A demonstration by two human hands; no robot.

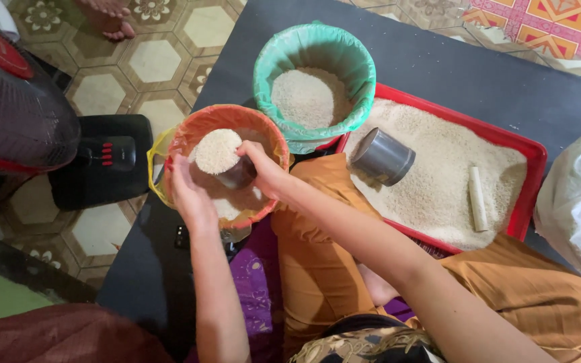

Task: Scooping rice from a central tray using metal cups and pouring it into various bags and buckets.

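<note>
Fingers of right hand point(258, 165) closed around rice-heaped metal cup point(226, 161) | left hand point(188, 191) fingers curled over rim of orange-lined bucket point(274, 144) | second cup point(382, 156) lies in red tray point(532, 154)

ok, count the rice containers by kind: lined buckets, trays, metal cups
Lined buckets: 2, orange-lined bucket and green-lined bucket
Trays: 1, red tray
Metal cups: 2, heaped cup in right hand, empty cup on tray
Total: 5
</note>
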